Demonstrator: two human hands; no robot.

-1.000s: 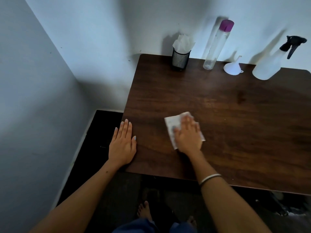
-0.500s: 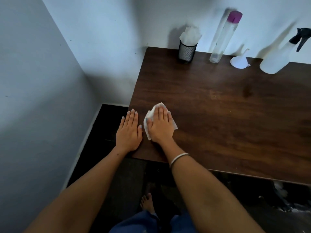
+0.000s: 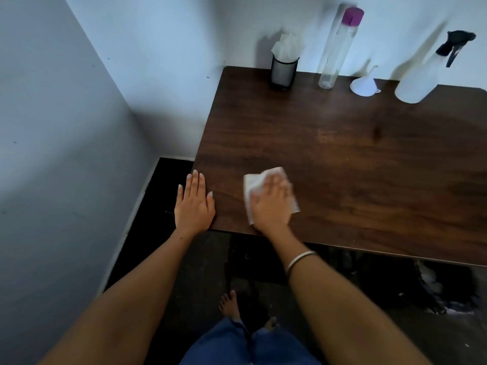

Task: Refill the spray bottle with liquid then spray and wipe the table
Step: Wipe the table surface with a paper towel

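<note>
A white paper wipe point(image 3: 250, 181) lies flat on the dark wooden table point(image 3: 355, 159) near its front left corner. My right hand point(image 3: 271, 204) presses down on the wipe with straight fingers and is blurred by motion. Flat on the table's left front corner rests my left hand point(image 3: 194, 204), fingers straight and together. The translucent spray bottle point(image 3: 419, 80) with a black trigger head stands at the back right against the wall. Beside it sit a small white funnel point(image 3: 363, 84) and a tall clear bottle point(image 3: 336, 54) with a purple cap.
A black mesh cup point(image 3: 284, 72) stuffed with white tissues stands at the table's back left. Walls close in at the left and behind. My bare feet point(image 3: 230, 306) stand on the dark floor below the front edge.
My right hand slid the wipe left to beside my left hand, then back to the right. The left hand stayed on the corner.
</note>
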